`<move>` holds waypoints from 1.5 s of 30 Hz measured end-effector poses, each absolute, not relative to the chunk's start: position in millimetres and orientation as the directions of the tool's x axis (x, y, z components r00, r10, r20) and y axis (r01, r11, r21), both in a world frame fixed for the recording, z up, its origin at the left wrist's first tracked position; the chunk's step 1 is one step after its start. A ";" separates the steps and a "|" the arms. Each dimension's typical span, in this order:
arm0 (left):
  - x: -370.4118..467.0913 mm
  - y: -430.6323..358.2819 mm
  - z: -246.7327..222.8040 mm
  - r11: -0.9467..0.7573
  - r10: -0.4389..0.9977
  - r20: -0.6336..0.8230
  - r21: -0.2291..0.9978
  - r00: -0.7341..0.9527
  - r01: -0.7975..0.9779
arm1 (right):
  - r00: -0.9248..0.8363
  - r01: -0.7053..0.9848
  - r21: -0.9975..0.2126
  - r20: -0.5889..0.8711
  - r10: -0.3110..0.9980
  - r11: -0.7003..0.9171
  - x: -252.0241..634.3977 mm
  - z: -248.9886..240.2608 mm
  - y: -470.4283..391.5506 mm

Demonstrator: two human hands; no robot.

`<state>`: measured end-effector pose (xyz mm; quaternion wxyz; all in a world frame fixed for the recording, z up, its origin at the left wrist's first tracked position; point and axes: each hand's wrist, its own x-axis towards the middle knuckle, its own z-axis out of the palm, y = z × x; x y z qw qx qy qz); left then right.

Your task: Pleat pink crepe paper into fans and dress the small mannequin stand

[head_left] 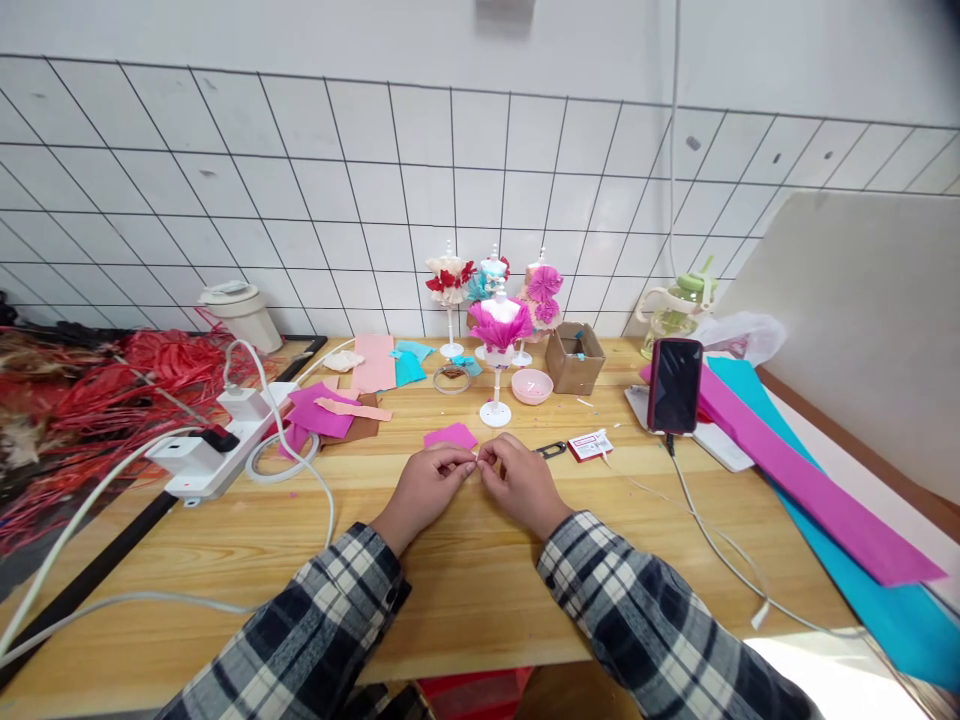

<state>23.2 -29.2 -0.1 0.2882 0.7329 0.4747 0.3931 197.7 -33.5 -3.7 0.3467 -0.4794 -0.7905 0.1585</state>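
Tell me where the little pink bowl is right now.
In the head view, the pink bowl sits on the wooden table, just right of the front mannequin and left of the cardboard box.

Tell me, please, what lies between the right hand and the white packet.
A dark tool lies between the right hand and the white packet in the head view.

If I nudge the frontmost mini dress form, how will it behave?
The mini dress form may tip: it's tall, with a thin stem on a small base. Its magenta ruffle looks thin, so probably crushes easily.
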 end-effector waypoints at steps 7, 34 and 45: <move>22.6 -29.5 2.4 -0.399 0.917 0.321 0.767 0.237 0.503 | -0.242 0.501 -0.751 0.357 0.902 0.431 196.2 -11.5 -27.0; 28.8 -37.0 11.0 -0.295 0.955 0.242 0.816 0.168 0.496 | -0.242 0.559 -0.645 0.473 0.847 0.521 197.4 -5.3 -35.2; 29.8 -35.8 9.6 -0.241 0.969 0.210 0.924 0.134 0.295 | -0.111 0.294 -0.916 0.251 0.962 0.273 193.0 -10.4 -27.3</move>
